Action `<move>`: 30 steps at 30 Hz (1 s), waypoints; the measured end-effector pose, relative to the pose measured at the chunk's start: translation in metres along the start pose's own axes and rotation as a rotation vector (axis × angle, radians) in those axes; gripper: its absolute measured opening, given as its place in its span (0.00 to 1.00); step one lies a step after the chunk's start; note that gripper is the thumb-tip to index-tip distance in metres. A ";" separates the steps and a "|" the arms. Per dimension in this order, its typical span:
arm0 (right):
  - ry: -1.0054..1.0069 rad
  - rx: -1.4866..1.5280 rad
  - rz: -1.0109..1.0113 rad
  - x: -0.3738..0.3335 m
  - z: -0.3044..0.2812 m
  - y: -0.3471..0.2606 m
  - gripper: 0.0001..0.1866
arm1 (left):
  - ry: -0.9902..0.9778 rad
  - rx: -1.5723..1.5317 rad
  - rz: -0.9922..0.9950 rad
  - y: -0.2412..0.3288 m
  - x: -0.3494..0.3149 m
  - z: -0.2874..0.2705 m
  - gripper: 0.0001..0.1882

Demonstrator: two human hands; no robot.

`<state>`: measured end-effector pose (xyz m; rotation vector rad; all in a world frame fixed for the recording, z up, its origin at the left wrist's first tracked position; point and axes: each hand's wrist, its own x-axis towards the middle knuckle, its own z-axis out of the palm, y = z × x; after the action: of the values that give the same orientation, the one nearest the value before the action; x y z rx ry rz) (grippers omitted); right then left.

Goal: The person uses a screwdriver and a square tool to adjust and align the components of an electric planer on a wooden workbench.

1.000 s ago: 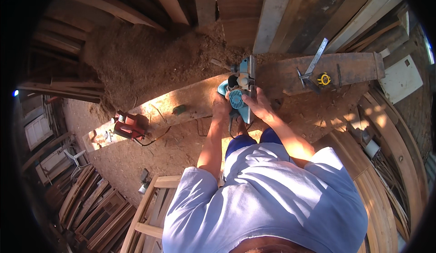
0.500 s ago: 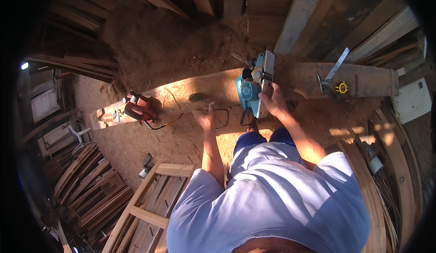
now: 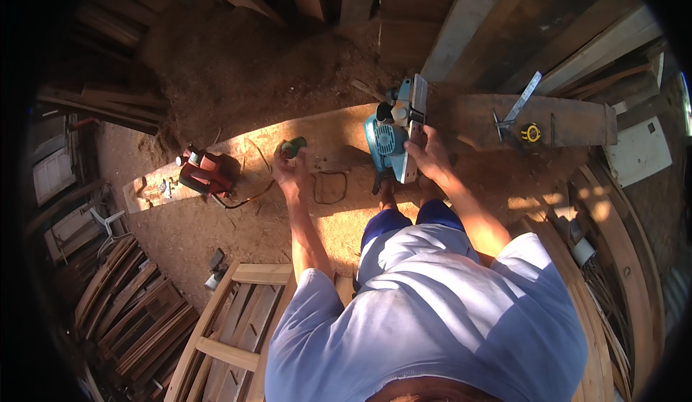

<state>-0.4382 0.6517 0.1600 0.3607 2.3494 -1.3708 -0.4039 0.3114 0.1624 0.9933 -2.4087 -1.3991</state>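
Observation:
A teal electric planer [image 3: 391, 137] rests on its side across the long board [image 3: 339, 124], its pale metal sole turned to the right. My right hand [image 3: 431, 157] grips the planer at that sole, fingers over the plate edge. At the board further left, my left hand [image 3: 290, 175] has its thumb and fingers around a small dark green, rounded object [image 3: 293, 147], whose kind I cannot make out. Beyond my left hand a red power planer [image 3: 209, 173] sits on the board with its cord trailing off.
A metal square [image 3: 517, 106] and a yellow tape measure [image 3: 530, 132] lie on the board's right part. Planks [image 3: 472, 27] lean beyond it. A wooden frame [image 3: 227, 353] stands at my lower left. Curved wood pieces [image 3: 623, 229] are at right. A dark cord loops below the board.
My left hand has moved forward and left, from over the board's near edge to the green object, and closed around it. My right hand stays on the teal planer. The view has shifted slightly.

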 end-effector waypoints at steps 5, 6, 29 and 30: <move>-0.011 0.117 -0.036 0.013 0.009 0.027 0.41 | 0.054 0.211 0.032 -0.019 0.029 -0.038 0.28; -0.017 0.087 -0.037 0.011 0.009 0.032 0.41 | 0.045 0.254 0.119 -0.021 0.028 -0.038 0.28; 0.337 -0.414 0.046 0.032 -0.152 0.117 0.23 | 0.118 0.564 0.088 -0.086 -0.051 -0.021 0.44; 0.343 -0.477 0.080 0.033 -0.158 0.118 0.22 | 0.058 0.504 0.093 -0.072 -0.057 -0.014 0.44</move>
<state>-0.4520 0.8477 0.1241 0.5701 2.8023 -0.7154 -0.3212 0.3137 0.1195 0.9821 -2.7841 -0.7294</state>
